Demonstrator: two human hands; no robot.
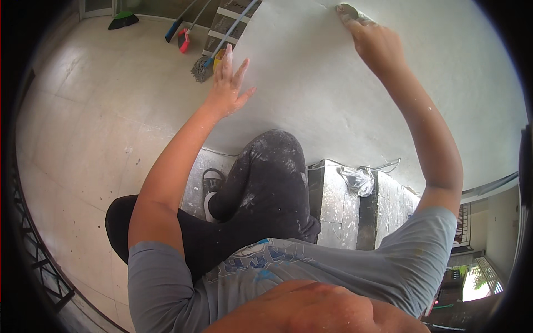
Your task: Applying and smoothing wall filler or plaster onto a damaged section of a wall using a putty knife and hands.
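Observation:
A smooth grey-white wall [311,83] fills the upper right. My right hand [377,47] is stretched far up against it, fingers closed on a small flat grey piece [352,12]; its exact kind is hard to make out. Lower and to the left, my left hand [226,89] is held up with its fingers spread and nothing in it. White dust coats its fingertips. Whether it touches the wall, I cannot tell. My bent knee [275,147], in dusty black trousers, is close to the wall's bottom edge.
White-spattered steps [340,202] lie to my right, with a crumpled clear plastic bag [360,180] by the wall. Beyond my left hand are a grey mop [201,71], dark boxes [225,25], a red brush [184,41] and a green broom [123,20]. A dark railing [44,263] borders the tiled floor.

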